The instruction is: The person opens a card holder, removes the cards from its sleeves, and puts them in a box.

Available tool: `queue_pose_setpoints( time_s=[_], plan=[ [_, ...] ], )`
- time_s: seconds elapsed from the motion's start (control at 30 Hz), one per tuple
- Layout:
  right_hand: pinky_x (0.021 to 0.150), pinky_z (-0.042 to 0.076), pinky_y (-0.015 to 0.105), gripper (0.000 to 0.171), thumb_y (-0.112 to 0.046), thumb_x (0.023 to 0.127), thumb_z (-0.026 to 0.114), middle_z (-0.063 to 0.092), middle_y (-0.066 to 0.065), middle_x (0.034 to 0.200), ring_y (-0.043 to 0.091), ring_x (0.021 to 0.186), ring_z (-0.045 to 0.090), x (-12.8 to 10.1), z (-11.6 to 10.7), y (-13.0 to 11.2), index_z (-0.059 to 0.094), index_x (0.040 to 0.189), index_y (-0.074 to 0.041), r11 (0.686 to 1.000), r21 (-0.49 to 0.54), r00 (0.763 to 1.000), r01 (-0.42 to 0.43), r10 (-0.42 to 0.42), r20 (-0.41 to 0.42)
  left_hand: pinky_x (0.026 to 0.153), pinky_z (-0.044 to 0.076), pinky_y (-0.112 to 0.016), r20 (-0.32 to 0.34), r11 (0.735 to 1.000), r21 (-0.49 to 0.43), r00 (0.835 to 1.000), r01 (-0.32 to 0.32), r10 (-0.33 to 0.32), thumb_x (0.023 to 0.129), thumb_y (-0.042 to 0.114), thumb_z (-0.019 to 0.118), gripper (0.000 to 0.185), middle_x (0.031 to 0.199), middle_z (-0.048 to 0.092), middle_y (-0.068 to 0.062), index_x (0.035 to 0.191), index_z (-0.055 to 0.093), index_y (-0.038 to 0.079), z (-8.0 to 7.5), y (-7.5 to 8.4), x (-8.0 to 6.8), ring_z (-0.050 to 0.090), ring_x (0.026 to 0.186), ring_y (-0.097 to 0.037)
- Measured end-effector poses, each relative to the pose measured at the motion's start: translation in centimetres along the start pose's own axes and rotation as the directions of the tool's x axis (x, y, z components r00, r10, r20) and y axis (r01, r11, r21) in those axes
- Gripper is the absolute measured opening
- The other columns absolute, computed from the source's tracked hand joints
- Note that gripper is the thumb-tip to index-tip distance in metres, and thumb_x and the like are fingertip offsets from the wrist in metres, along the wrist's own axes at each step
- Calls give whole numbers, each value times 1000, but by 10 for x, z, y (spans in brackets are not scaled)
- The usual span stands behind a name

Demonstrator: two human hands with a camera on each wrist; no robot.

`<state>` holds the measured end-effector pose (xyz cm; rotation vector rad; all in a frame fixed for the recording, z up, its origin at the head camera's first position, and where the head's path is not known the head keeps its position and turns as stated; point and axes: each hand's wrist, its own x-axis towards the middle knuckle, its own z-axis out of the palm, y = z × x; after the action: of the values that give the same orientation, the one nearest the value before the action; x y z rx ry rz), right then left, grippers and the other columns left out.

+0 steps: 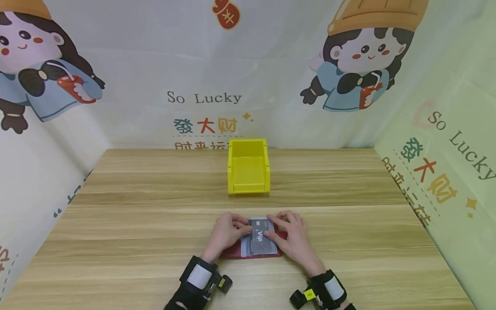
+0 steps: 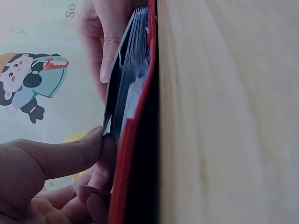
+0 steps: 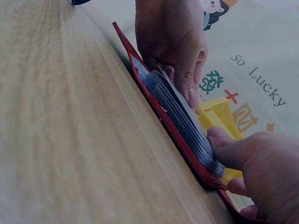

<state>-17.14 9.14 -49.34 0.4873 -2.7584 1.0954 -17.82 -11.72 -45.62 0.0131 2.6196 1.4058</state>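
A red card holder lies opened out on the wooden table, its stack of clear sleeves fanned at the edge. On top is a grey card marked "VIP", apparently inside or on the uppermost sleeve. My left hand pinches the card's left edge between thumb and finger, as the left wrist view shows from the side. From the right, my right hand holds the card holder, thumb on the card's face and fingers by the far edge. Its lower fingers are partly hidden.
Beyond the hands, a yellow plastic bin stands at the table's back edge. Printed cloth walls in the back and both sides. Each wrist wears a black strap with a small camera.
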Motion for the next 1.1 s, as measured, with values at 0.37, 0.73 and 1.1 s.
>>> queue_pose_setpoints(
  time_s=[0.37,0.73,1.1],
  plan=[
    [96,33,49,44,-29,86,79,58,7,115,28,110,48,-1,0,-2,71,126,-13,1000,2,1000,9,-9,-13,63,45,-22,39,998,-43,999,38,-36,90,7,72,19,86,73,-9,106,70,-2,-4,-2,-2,58,72,-10],
    [97,32,51,43,-28,87,79,58,7,115,29,111,48,0,-1,-2,71,126,-13,1000,2,1000,-10,10,-1,69,42,-25,83,997,-56,995,52,-47,87,14,77,37,83,66,-8,114,61,-6,-10,1,-7,55,77,-15],
    [96,32,51,42,-26,85,80,59,8,114,30,112,48,-1,-1,-2,72,124,-12,1000,10,1000,22,-21,-21,62,41,-21,44,994,-105,998,38,-33,86,6,76,31,78,63,-6,113,65,-5,-13,-3,-10,53,71,-11]
  ],
)
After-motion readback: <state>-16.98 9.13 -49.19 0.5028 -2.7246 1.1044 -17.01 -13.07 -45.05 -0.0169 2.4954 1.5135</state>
